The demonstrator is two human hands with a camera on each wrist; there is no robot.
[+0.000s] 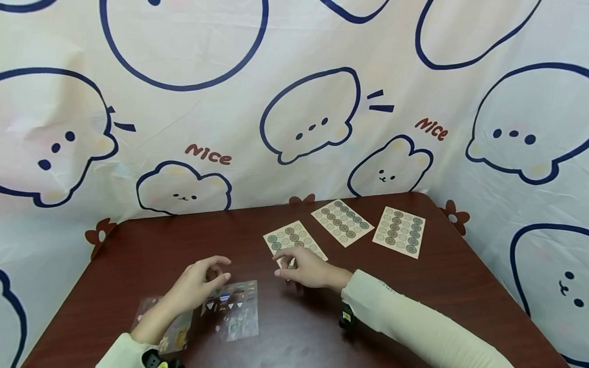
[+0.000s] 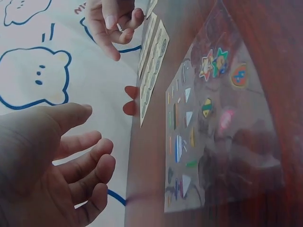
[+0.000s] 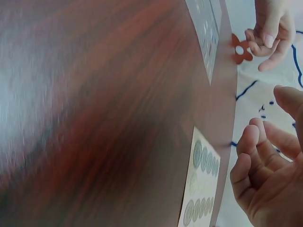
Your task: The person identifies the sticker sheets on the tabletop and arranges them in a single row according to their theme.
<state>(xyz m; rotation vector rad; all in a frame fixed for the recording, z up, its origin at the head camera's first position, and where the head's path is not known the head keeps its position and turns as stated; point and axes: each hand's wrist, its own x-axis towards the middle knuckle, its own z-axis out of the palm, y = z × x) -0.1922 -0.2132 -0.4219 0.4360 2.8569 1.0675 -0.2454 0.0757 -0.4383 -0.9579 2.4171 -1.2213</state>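
Note:
My left hand hovers over a clear sticker sheet at the left of the table, its fingers loosely bent and nothing between them. In the left wrist view small colourful stickers show on the clear film. A second clear sheet lies partly under the left forearm. Above the near edge of a cream sheet of round stickers is my right hand. Its fingers also curl loosely, and the right wrist view shows no thing held in them. Thumb and fingertips stand apart in both hands.
Two more cream sheets of round stickers lie at the back right, one tilted sheet and one nearer the right edge. The dark brown table ends at a white cloth printed with cartoon outlines.

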